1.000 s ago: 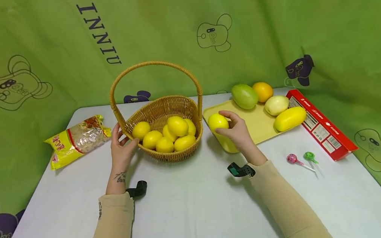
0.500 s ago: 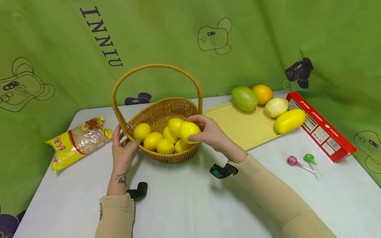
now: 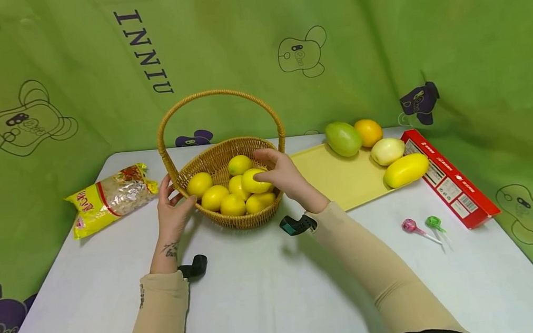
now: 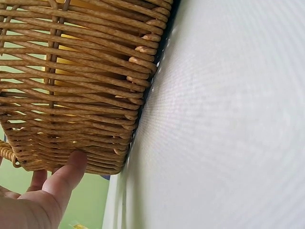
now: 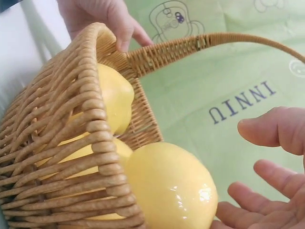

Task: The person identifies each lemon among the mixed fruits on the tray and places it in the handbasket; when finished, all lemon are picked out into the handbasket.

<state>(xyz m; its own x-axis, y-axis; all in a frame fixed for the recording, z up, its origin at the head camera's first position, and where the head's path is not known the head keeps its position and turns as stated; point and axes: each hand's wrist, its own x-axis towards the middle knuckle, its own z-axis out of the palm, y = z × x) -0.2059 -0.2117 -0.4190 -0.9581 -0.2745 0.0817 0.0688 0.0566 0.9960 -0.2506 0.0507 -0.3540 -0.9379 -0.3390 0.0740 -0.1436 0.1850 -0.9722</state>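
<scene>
A wicker basket [image 3: 247,220] with a tall arched handle stands on the white table, holding several yellow lemons [image 3: 200,185]. My left hand [image 3: 173,214] grips its left side by the foot of the handle, thumb at the rim. In the left wrist view a finger [image 4: 66,179] presses against the woven wall [image 4: 90,109]. Over the basket's right rim, my right hand [image 3: 288,178] has its thumb and fingers spread. Right beside those fingers, one glossy lemon [image 5: 171,191] lies on top of the others; the right wrist view shows nothing in the grasp.
Right of the basket lies a pale yellow tray [image 3: 339,186] with a green mango [image 3: 343,139], an orange [image 3: 369,133], a pale yellow fruit [image 3: 387,151] and a long yellow fruit [image 3: 407,170]. Beyond are a red box [image 3: 458,181] and two lollipops [image 3: 409,225]. A snack bag [image 3: 112,198] sits left.
My right hand has carried a lemon from the tray's left end leftward into the basket and let it go. One lemon inside has shifted toward the back. The left hand stays on the basket.
</scene>
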